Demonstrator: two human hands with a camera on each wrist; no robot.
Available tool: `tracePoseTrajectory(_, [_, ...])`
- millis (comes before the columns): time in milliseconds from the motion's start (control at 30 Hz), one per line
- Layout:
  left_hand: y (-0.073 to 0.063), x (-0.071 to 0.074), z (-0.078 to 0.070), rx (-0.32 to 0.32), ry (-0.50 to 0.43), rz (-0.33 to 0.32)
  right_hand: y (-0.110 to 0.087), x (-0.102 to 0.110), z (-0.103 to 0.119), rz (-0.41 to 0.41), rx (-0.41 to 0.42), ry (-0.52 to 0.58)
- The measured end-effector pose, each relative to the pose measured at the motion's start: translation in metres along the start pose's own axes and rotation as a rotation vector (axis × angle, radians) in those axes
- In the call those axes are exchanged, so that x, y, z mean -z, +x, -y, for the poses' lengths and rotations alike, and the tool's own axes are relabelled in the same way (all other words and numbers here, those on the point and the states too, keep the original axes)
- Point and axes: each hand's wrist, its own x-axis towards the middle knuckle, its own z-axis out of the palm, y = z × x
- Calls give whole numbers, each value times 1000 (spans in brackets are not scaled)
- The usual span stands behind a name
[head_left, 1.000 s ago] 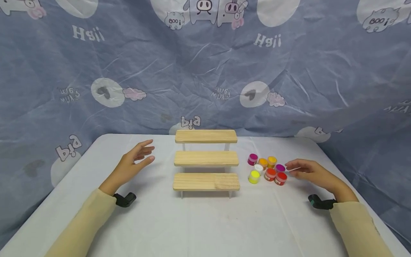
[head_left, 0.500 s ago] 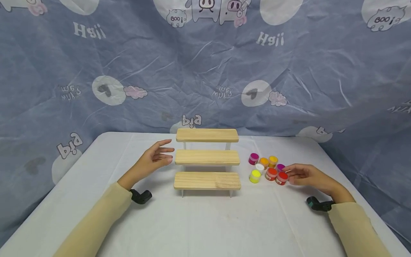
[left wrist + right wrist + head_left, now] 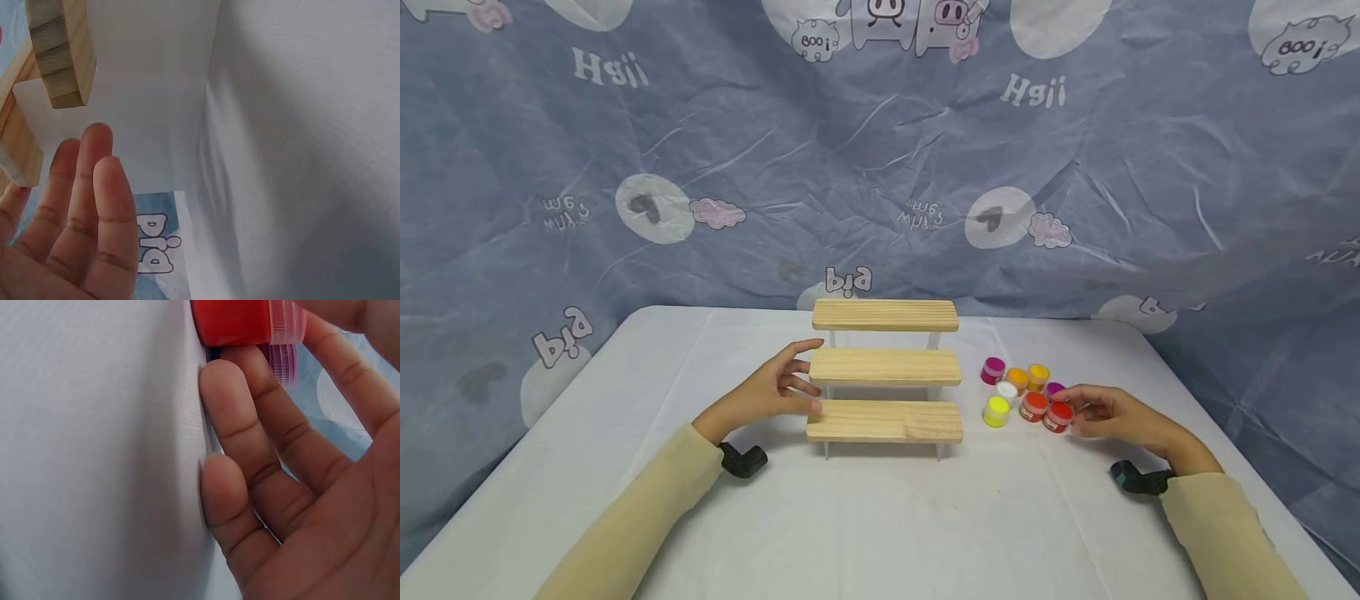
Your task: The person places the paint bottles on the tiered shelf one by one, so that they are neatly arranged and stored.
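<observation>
Head view: left hand (image 3: 767,393), grip slack, 9 o'clock of three-tier pale-wood stand (image 3: 887,367); right hand (image 3: 1123,418), can't tell grip, 3 o'clock of rightmost red round jar (image 3: 1057,417).

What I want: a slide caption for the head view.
Left hand beside a three-tier stand, right hand at a cluster of small colorful jars on a white table.
</observation>
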Motion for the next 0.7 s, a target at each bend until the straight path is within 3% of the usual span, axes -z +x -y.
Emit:
tracePoseTrajectory(300, [-1, 1, 2, -6, -40, 69, 2, -3, 2, 4, -2, -26])
tracePoseTrajectory(700, [-2, -1, 5, 4, -15, 88, 0, -1, 5, 0, -51, -62])
